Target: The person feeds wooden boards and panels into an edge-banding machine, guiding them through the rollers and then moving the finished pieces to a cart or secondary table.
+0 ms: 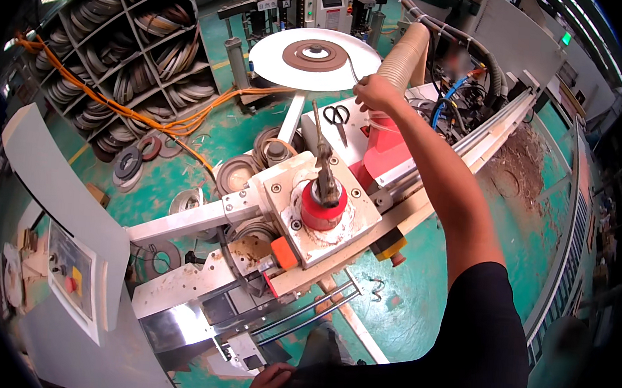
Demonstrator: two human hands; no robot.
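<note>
My right hand (pixel 377 94) reaches far forward to the right rim of a round white turntable (pixel 270 58). Its fingers are pinched on a thin strip (pixel 352 68) that runs from the brown coil of edge banding (pixel 303 55) on the turntable. Black-handled scissors (pixel 337 119) lie on a pale plate just left of and below that hand, and a red machine cover (pixel 382 150) stands beneath the forearm. My left hand (pixel 269 383) is low, near my body at the bottom edge; its fingers are partly hidden, and I cannot see whether it holds anything.
In the middle stands a dusty machine block with a red cup-shaped part (pixel 322 213) and an upright metal rod. A ribbed hose (pixel 406 53) rises beside my right hand. Orange cables (pixel 126 109) cross before a shelf (pixel 137 52) of coils. A control panel (pixel 74 278) is at left.
</note>
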